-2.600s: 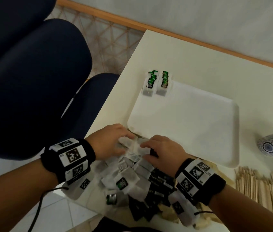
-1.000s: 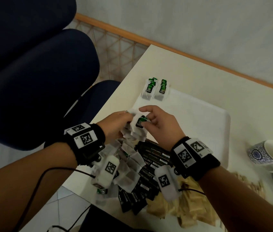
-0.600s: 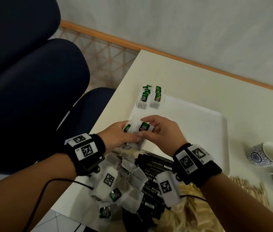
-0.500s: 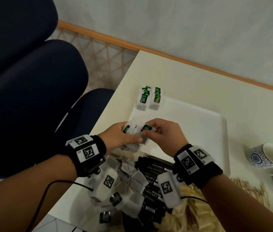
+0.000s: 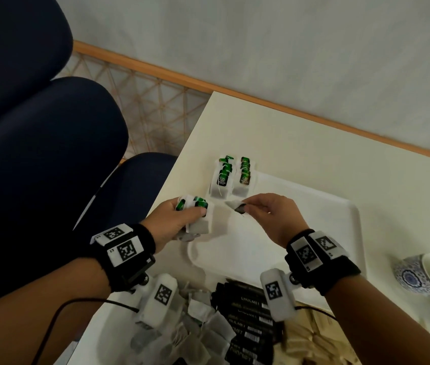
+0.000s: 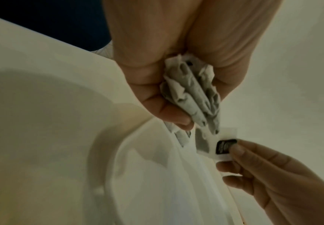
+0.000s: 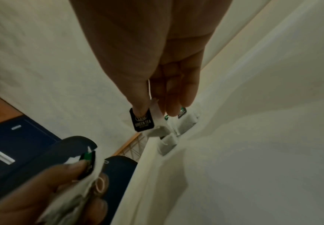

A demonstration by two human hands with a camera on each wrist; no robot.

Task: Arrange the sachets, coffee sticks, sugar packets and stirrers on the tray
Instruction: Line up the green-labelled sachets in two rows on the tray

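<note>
Over the tray's [image 5: 335,233] near left corner, the left hand [image 5: 171,222] is clutching a bunch of tea sachets [image 5: 198,217] with its fingers curled round them; the right hand [image 5: 272,219], just beside it, is pinching a single sachet [image 5: 236,206] by its dark tag between thumb and fingertips. At the tray's far left corner, two rows of sachets [image 5: 231,180] are lying side by side; along the tabletop's [image 5: 314,148] near edge, loose sachets [image 5: 198,325], black coffee sticks [image 5: 248,317] and brown sugar packets [image 5: 311,338] are lying heaped, and a patterned cup [image 5: 424,275] is standing at the right edge.
</note>
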